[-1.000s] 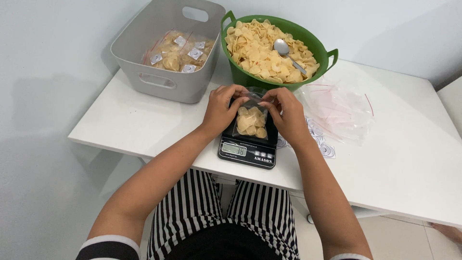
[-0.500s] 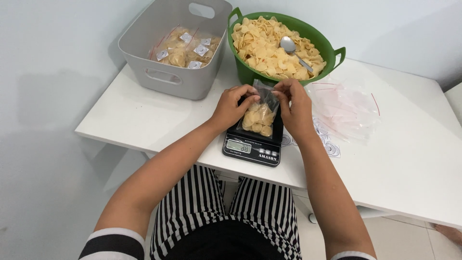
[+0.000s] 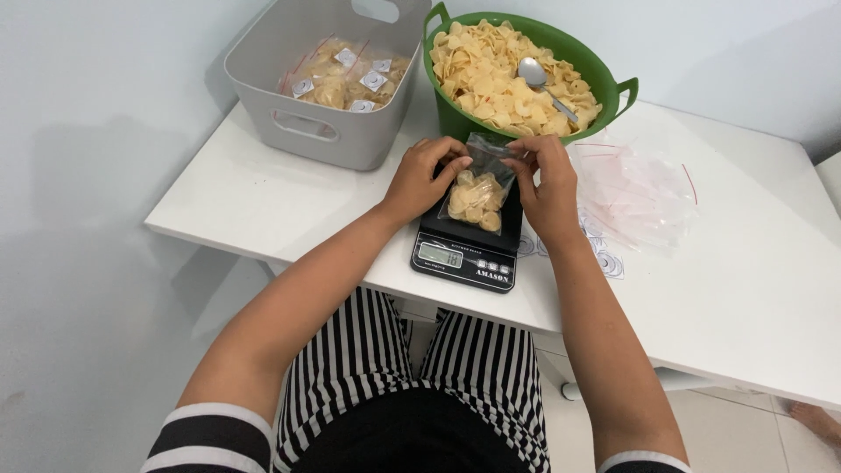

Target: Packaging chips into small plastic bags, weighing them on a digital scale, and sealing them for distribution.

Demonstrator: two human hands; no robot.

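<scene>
left hand [image 3: 425,180] pinching bag's left top corner | right hand [image 3: 543,180] pinching right corner | clear chip bag [image 3: 477,197] hangs between, long axis near-far (over black scale [image 3: 469,245])

Plastic pretty much everywhere here

The small clear plastic bag of pale crisps [image 3: 477,197] is thin, glossy and crinkly, the black digital scale [image 3: 469,245] looks like smooth matt plastic, the round green plastic tub [image 3: 613,88] has a slight sheen, the grey rectangular plastic bin [image 3: 324,131] is matt, and the silver metal spoon [image 3: 539,77] shines.
</scene>
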